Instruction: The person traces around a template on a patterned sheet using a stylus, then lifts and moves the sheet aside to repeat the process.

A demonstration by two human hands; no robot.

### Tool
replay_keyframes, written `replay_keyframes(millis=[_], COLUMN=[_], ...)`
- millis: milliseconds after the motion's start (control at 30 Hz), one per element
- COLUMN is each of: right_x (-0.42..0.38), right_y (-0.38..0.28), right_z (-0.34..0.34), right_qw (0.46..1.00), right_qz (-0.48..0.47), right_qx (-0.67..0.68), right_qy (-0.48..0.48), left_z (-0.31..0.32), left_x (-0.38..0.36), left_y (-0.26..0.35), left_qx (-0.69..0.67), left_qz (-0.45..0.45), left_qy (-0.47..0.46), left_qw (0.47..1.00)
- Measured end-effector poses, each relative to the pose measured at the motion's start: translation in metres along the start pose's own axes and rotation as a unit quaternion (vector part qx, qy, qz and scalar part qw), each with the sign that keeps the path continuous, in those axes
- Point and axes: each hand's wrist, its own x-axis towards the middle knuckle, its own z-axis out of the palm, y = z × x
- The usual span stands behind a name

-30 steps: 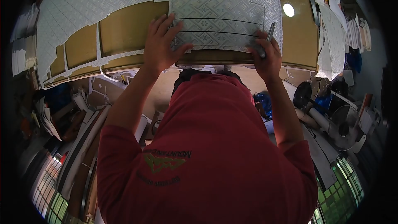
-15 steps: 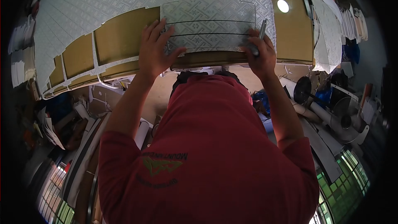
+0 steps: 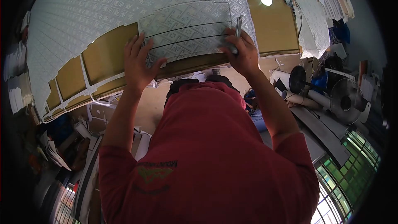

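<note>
A clear rectangular template (image 3: 188, 20) with two dark lines across it lies over pale, silvery patterned fabric (image 3: 120, 0) at the table's near edge. My left hand (image 3: 139, 64) is open, with fingers spread against the template's left edge. At its right edge, my right hand (image 3: 243, 54) is closed around a slim grey pen-like tool (image 3: 239, 25), which points up and away from me. Whether this is a pen or a cutter I cannot make out. Fingertips of my right hand also rest on the template's right side. My palm hides the tool's lower end.
Brown tabletop (image 3: 273, 25) shows on the right, and through cut-out gaps in the fabric on the left. Narrow fabric strips hang along the near edge. Stacked papers (image 3: 333, 6) and a draped pale cloth (image 3: 313, 33) are at right. A fan (image 3: 346, 99) stands below.
The whole view has tilted and shifted, so the table and both hands appear further left. Against the template, the hands keep about the same places, and the tool stays in my right hand.
</note>
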Motion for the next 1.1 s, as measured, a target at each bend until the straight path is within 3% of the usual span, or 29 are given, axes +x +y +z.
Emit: replay_keyframes(millis=[1100], right_x=[-0.0028], right_y=[0.0048], right_z=[0.0061], right_qw=[1.000], right_qz=[-0.016], right_qx=[-0.020], right_qy=[0.012], left_z=[0.0017], left_x=[-0.0018], left_y=[-0.0010], left_qx=[0.005], left_qz=[0.002], left_qy=[0.019], left_qw=[1.000])
